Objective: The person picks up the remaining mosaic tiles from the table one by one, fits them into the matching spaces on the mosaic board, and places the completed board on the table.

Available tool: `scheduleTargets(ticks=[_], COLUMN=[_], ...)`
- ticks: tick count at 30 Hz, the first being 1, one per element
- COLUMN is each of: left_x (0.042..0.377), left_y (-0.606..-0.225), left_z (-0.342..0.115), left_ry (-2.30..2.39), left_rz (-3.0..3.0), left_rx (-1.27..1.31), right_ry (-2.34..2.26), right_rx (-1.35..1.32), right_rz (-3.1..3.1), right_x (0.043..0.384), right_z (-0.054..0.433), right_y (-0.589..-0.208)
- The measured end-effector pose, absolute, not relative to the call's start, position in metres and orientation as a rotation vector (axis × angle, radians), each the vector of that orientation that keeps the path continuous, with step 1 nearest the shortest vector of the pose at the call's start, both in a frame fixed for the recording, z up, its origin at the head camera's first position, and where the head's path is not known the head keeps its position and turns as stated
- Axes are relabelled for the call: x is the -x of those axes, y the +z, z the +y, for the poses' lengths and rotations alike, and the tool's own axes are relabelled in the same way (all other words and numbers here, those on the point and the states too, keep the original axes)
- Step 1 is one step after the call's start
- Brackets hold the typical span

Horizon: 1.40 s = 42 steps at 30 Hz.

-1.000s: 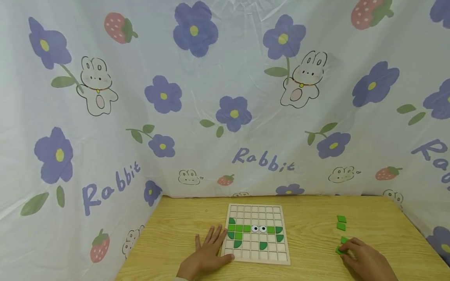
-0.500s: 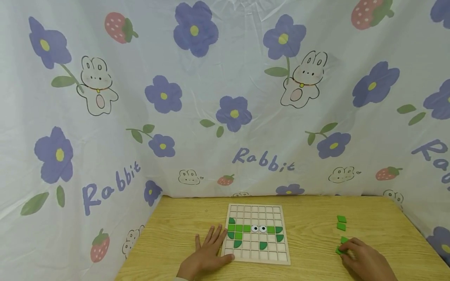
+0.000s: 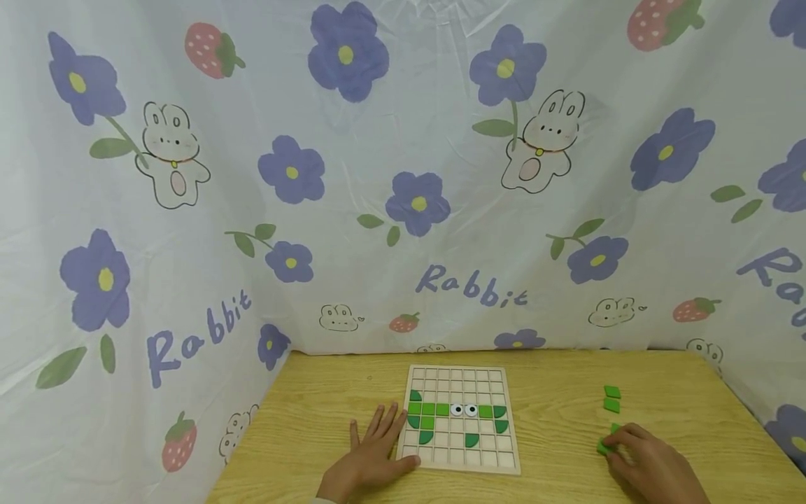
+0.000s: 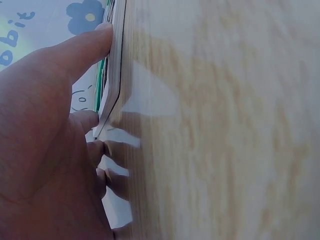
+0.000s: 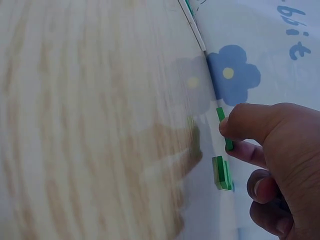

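A square pale wooden grid board (image 3: 458,458) lies on the table, with green squares, darker green quarter-round tiles and two round eye pieces (image 3: 464,410) set in its cells. My left hand (image 3: 373,453) lies along the board's left side, fingers spread and straight, thumb over its near left corner. Over to the right, my right hand (image 3: 658,463) pinches a green tile (image 3: 602,446) between thumb and index finger. In the right wrist view that tile (image 5: 221,114) stands out past the fingertips, with more green tiles (image 5: 220,172) just beyond.
Right of the board, two green rhombus tiles (image 3: 612,392) lie toward the back, and another green tile (image 3: 616,427) shows just behind my right fingers. A white curtain (image 3: 352,294) with purple flowers and rabbits hangs around the wooden table (image 3: 554,392).
My right hand has shifted slightly left with the green tile, after holding still in the two earlier frames. The left hand and the board stay where they were.
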<state>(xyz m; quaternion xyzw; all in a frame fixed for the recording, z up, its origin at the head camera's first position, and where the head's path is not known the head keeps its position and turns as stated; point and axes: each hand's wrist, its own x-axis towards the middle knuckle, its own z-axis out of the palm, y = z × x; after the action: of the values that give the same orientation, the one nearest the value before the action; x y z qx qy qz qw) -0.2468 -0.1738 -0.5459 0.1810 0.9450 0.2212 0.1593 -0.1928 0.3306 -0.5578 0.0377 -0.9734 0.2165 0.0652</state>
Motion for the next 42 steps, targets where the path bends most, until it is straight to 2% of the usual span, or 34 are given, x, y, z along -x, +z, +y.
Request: scheduleTargets(ticks=[17, 29, 42], left_x=[0.247, 0.247, 0.247], left_y=[-0.546, -0.546, -0.548], left_z=[-0.173, -0.174, -0.174], left_ry=[0.631, 0.636, 0.646], left_rz=[2.697, 2.697, 2.699], left_rx=[-0.507, -0.512, -0.52], right_ry=[0.656, 0.653, 0.691], right_rx=[-0.162, -0.331, -0.393], right_rz=[-2.839, -2.638, -2.579], right_x=[0.193, 0.199, 0.208], right_z=[0.312, 0.296, 0.276], right_y=[-0.55, -0.549, -0.541])
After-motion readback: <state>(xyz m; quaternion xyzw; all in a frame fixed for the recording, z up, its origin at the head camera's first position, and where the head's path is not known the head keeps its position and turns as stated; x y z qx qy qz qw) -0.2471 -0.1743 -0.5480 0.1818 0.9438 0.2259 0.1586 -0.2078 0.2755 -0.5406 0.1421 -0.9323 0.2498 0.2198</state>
